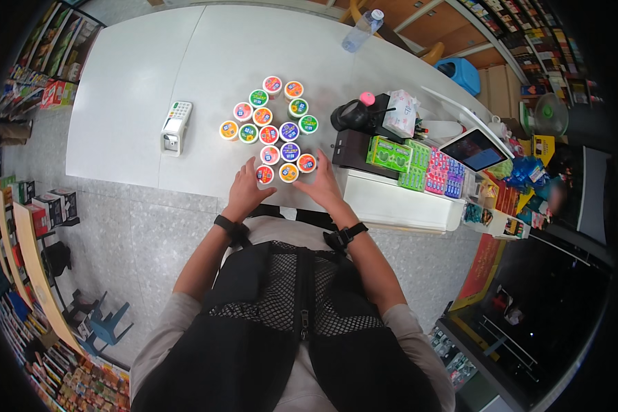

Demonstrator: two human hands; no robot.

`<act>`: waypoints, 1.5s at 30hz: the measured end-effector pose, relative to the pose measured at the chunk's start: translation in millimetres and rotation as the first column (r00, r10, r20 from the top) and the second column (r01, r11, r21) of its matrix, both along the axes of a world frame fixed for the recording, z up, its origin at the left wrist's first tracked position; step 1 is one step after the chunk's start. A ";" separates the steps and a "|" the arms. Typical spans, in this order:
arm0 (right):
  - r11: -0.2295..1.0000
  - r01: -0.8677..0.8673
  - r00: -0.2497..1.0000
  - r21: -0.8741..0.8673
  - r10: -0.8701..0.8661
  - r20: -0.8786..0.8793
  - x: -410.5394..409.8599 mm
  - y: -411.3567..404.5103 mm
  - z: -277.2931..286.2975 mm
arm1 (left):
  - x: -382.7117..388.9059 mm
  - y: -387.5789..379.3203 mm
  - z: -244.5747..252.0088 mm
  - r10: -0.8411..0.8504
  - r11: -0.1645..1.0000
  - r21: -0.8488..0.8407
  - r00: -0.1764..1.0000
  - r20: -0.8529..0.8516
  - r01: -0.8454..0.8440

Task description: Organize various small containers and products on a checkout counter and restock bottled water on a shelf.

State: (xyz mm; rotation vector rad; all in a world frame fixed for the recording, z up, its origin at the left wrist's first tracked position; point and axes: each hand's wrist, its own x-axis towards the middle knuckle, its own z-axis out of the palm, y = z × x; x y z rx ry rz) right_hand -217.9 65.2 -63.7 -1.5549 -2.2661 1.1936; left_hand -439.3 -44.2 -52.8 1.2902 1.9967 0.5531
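Several small round tubs with printed lids stand upright on the white counter (134,62) in front of me, some touching. My left hand (247,188) rests by the nearest ones, fingers apart, its fingertips beside a red-lidded tub (264,174); whether they touch it I cannot tell. On the other side, my right hand (323,180) is spread around the near edge of the cluster. Its thumb lies by a yellow-orange-lidded tub (289,172) and its fingers by a red-orange-lidded tub (306,163). Purple-lidded tubs (290,152), a pink-lidded tub (270,154) and green-lidded tubs (248,133) stand farther in.
To the left lies a white card payment terminal (175,129). A clear plastic bottle (362,32) stands at the far edge. On the right are a black scanner-like device (350,114), a tissue pack (400,113), green boxes (390,153) and a tablet-like screen (476,148).
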 end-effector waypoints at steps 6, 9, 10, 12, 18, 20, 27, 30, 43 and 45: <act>0.936 -0.331 0.941 0.120 0.319 0.112 -20.5 17.6 29.6 | 4.0 19.7 2.6 -0.004 0.994 0.112 0.999 0.042 0.000; 0.952 -0.295 0.955 0.079 0.294 0.025 -25.2 30.5 26.2 | 5.5 25.8 0.7 -0.015 0.993 0.118 0.995 0.099 0.003; 0.952 -0.295 0.956 0.078 0.294 0.025 -25.5 34.4 25.9 | 6.2 26.5 0.0 -0.020 0.991 0.135 0.993 0.116 0.004; 0.938 -0.343 0.939 0.043 0.343 -0.002 -25.5 43.1 26.6 | 7.0 28.5 -2.8 -0.018 0.992 0.126 0.995 0.103 0.005; 0.910 -0.410 0.908 0.057 0.413 -0.071 -25.8 61.6 22.2 | 8.3 35.1 -6.1 -0.046 0.991 0.133 0.996 0.079 0.035; 0.901 -0.433 0.901 0.023 0.434 -0.028 -27.4 66.3 24.4 | 8.8 36.5 -5.7 -0.049 0.990 0.140 0.995 0.092 0.036; 0.884 -0.468 0.883 -0.002 0.468 0.050 -28.9 49.2 29.9 | 8.7 34.5 -11.6 -0.056 0.994 0.096 0.990 0.132 0.043; 0.912 -0.406 0.913 0.052 0.407 -0.025 -26.1 37.9 19.8 | 9.7 33.6 -12.2 -0.074 0.994 0.095 0.988 0.136 0.061; 0.945 -0.321 0.945 0.066 0.324 -0.038 14.1 10.1 14.9 | 2.4 23.6 -7.4 -0.180 0.974 0.157 0.979 0.093 0.164; 0.958 -0.288 0.958 0.002 0.288 -0.005 16.1 12.0 15.9 | 1.3 25.9 -6.0 -0.198 0.971 0.153 0.976 0.090 0.183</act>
